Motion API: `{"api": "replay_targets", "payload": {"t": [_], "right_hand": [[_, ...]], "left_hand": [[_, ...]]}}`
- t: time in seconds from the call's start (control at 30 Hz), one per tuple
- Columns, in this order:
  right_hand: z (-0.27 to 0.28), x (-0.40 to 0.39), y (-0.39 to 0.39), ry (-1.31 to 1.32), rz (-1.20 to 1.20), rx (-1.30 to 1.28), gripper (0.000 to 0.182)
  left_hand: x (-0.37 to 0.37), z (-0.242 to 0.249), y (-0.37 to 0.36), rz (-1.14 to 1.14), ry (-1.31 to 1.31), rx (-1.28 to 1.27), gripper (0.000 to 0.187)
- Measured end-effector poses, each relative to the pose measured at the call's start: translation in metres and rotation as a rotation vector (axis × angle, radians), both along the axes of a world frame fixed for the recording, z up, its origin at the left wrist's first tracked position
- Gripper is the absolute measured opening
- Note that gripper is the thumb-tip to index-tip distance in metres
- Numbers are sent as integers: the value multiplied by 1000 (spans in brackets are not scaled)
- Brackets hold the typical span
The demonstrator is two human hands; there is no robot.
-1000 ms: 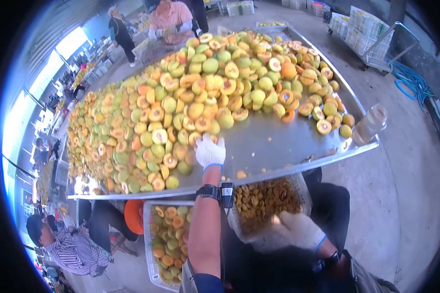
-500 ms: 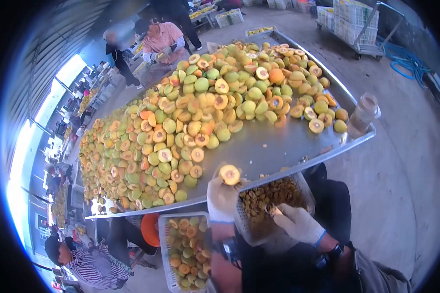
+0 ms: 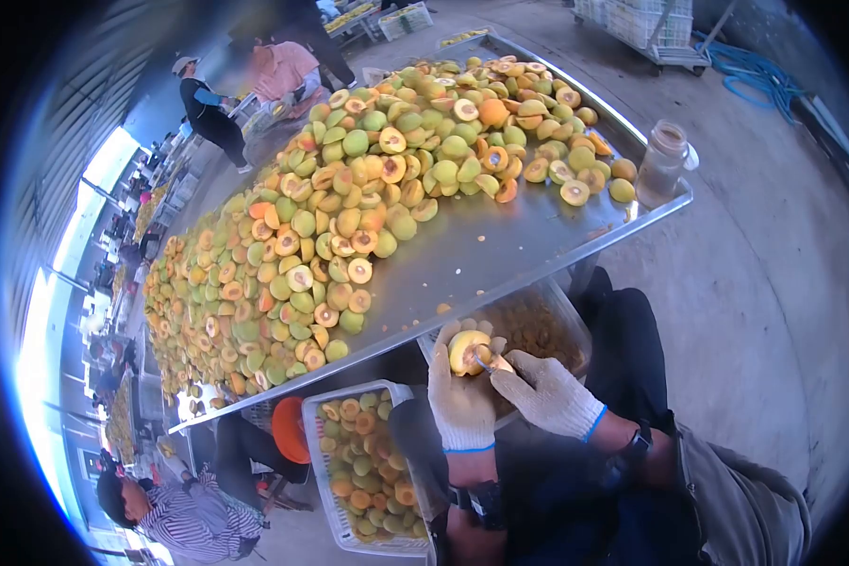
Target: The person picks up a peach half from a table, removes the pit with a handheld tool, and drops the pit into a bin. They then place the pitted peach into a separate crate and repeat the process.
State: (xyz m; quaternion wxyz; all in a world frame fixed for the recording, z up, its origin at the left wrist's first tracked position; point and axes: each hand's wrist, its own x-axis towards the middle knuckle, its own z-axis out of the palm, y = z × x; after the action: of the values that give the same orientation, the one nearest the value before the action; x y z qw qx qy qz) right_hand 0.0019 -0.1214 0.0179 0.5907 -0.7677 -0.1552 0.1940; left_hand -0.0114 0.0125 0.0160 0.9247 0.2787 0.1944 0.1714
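My left hand [image 3: 460,401], in a white knit glove, holds a yellow peach half [image 3: 469,353] with its cut face up. In my gloved right hand [image 3: 545,391] is a small metal pitting tool [image 3: 486,361], its tip against the middle of the cut face. Fingers hide most of the tool's handle. Both hands are over the near side of a pale crate [image 3: 583,325] with brown pits in it, below the table edge. Beyond them, a large heap of peach halves [image 3: 349,203] lies on a metal table [image 3: 481,269].
A crate of peach halves [image 3: 368,462] stands left of my legs, beside an orange bucket [image 3: 291,429]. A clear jar [image 3: 665,160] sits at the table's right corner. Co-workers are at the left [image 3: 193,514] and far side [image 3: 288,75]. A loaded cart [image 3: 651,28] and blue hose [image 3: 750,80] lie beyond.
My right hand has risen from the pit crate to the peach half, bringing the tool tip onto it. My left hand has moved slightly right and down. The whole view has shifted a little.
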Motion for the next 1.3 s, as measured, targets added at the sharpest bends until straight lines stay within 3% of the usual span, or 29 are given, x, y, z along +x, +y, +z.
{"api": "replay_targets", "payload": {"t": [0.27, 0.5, 1.03, 1.17, 1.3], "right_hand": [[2, -4, -5, 4, -75, -16, 32], [9, -1, -9, 27, 3, -96, 36], [-1, -2, -12, -13, 190, -188, 45], [-8, -5, -15, -41, 217, -114, 42], [2, -6, -19, 133, 206, -57, 45]], "left_hand": [[2, -2, -16, -74, 111, 80, 40], [5, -13, -28, 69, 128, 218, 40], [2, -5, -19, -22, 268, 253, 52], [2, -3, -18, -23, 218, 316, 57], [0, -11, -13, -71, 145, 325, 59]]}}
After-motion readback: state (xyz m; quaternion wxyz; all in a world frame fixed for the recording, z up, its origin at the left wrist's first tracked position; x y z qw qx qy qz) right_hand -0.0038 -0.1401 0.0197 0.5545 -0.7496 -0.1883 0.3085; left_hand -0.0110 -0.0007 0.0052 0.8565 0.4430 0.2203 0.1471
